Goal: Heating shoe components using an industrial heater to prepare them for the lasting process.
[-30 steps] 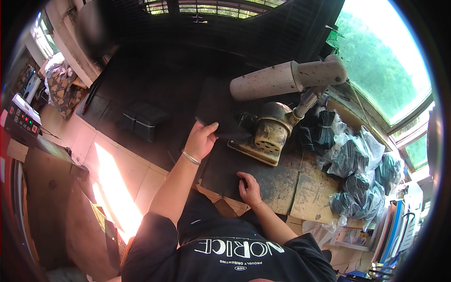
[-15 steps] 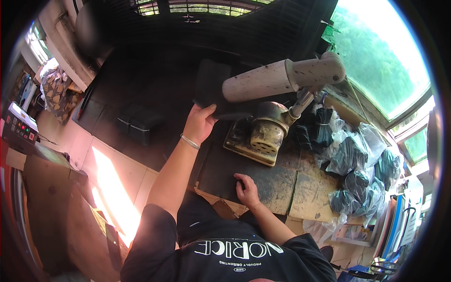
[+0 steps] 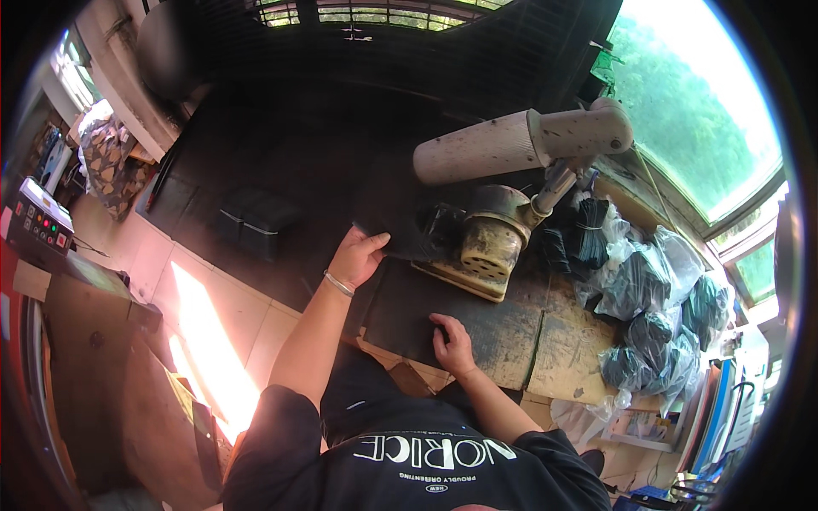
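My left hand [image 3: 356, 255] reaches over the dark work table, its thumb pressed on top of a thin black sheet [image 3: 400, 244]. The sheet blends into the dark tabletop, so its outline is hard to make out. Its far end lies near the round, stained base [image 3: 492, 243] of a lamp-like fixture with a pale cylindrical head [image 3: 477, 149]. Close to the table's near edge, my right hand [image 3: 454, 347] rests with index finger and thumb apart, holding nothing visible.
Left of my left hand lies a black strapped bundle [image 3: 249, 230]. Plastic bags of dark pieces [image 3: 652, 289] crowd the table's right side. A control box with lit buttons [image 3: 43, 223] stands far left. A worn board [image 3: 571, 353] covers the right front.
The black sheet, raised before, has come down flatter toward the table. My left hand has lowered slightly toward me. My right hand has barely moved.
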### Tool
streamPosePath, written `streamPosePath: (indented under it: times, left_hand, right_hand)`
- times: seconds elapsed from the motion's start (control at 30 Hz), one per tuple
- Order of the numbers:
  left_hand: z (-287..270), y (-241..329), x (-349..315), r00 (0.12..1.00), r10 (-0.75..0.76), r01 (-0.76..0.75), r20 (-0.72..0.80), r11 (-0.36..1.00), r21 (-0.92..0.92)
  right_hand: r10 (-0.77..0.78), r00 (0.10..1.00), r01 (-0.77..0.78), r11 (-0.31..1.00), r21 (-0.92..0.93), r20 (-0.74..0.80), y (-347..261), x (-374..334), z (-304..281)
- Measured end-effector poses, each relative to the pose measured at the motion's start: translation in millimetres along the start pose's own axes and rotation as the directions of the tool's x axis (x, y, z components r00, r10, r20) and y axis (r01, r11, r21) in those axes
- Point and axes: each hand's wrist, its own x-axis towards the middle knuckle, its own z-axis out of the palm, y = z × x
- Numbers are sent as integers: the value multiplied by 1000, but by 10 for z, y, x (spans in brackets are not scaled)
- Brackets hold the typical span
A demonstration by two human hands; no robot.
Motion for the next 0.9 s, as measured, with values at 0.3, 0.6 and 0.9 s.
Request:
streamPosePath:
  times: [0.3,0.6,0.9]
  left_hand:
    - [-415,-129,225,978,-188,158,90,952,264]
    - [-451,-126,416,979,-153,65,136,860,507]
    - [-387,-12,368,986,-110,30,128,860,509]
  right_hand:
    - [13,1000,-13,1000,-2,13,-26,5,9]
    - [-14,999,15,999,-29,29,-23,34,18]
    - [-36,999,36,999,-39,24,-6,28,18]
